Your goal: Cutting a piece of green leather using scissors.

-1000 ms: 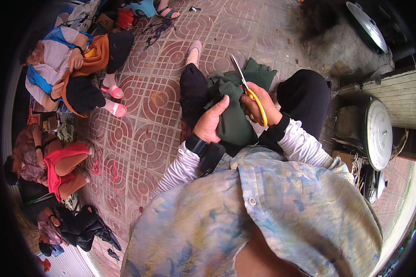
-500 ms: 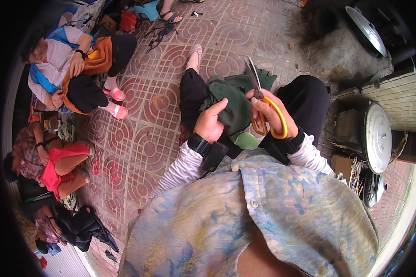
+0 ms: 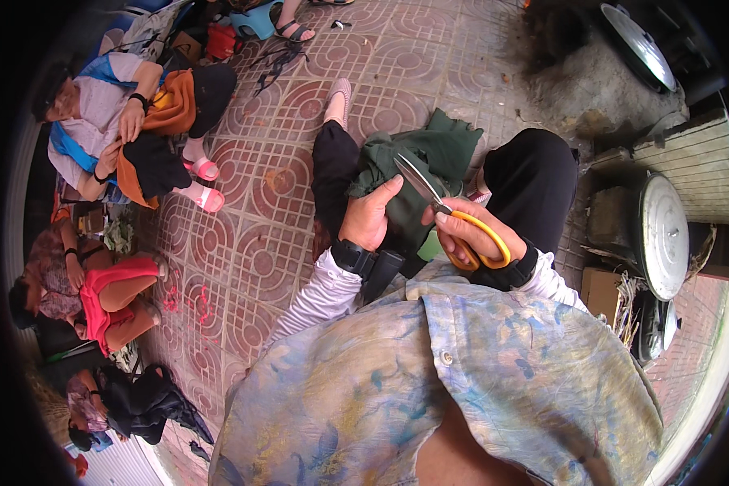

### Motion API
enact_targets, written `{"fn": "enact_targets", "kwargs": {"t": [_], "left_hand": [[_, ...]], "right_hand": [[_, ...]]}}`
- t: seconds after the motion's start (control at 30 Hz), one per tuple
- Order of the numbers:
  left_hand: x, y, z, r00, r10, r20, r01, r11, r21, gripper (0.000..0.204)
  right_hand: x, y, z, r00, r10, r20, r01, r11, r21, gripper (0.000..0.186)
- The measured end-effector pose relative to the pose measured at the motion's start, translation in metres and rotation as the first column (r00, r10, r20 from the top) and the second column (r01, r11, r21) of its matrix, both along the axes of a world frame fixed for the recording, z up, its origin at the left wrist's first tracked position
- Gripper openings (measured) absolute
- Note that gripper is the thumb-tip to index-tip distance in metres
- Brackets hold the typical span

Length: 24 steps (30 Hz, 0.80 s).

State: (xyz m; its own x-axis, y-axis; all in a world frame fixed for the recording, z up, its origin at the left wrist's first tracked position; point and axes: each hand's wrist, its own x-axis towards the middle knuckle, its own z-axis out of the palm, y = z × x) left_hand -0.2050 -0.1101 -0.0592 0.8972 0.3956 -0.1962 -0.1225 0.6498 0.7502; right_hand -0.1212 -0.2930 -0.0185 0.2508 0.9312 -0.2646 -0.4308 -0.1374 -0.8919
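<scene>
Dark green cloth [image 3: 413, 158] drapes between my knees and hangs toward the paving. My left hand [image 3: 368, 217] is closed on the cloth's near left part, thumb on top. In my right hand [image 3: 478, 231] is a pair of scissors [image 3: 465, 257] with orange-yellow handles. Their metal blades point up and to the left, over the cloth, and the tips come close to my left thumb. The blades look nearly closed. A lighter green patch [image 3: 430, 245] shows between my wrists; what it belongs to is hidden.
Along the left side sit several people, one with orange cloth [image 3: 172, 109], one with red cloth [image 3: 109, 296], one with black cloth [image 3: 150, 405]. At right are lidded pots, including a large round lid [image 3: 664, 235], and a cardboard box [image 3: 600, 293]. Patterned paving [image 3: 255, 227] lies underfoot.
My right hand has lowered and turned the scissors leftward, bringing the tips near my left thumb. The blades have swung from pointing upward to pointing up-left. My left hand has stayed nearly in place.
</scene>
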Motion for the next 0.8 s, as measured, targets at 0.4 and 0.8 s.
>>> {"fn": "enact_targets", "kwargs": {"t": [0.4, 0.8], "left_hand": [[-0.002, 0.015, -0.007, 0.998, -0.013, -0.054, 0.017, 0.998, 0.068, 0.025], [-0.005, 0.025, 0.001, 0.983, -0.108, -0.151, 0.082, 0.982, -0.170, 0.019]], "right_hand": [[0.002, -0.001, -0.002, 0.998, 0.063, -0.003, -0.063, 0.998, 0.012, 0.032], [0.005, 0.002, -0.006, 0.994, 0.101, -0.041, -0.099, 0.993, 0.061, 0.033]]}}
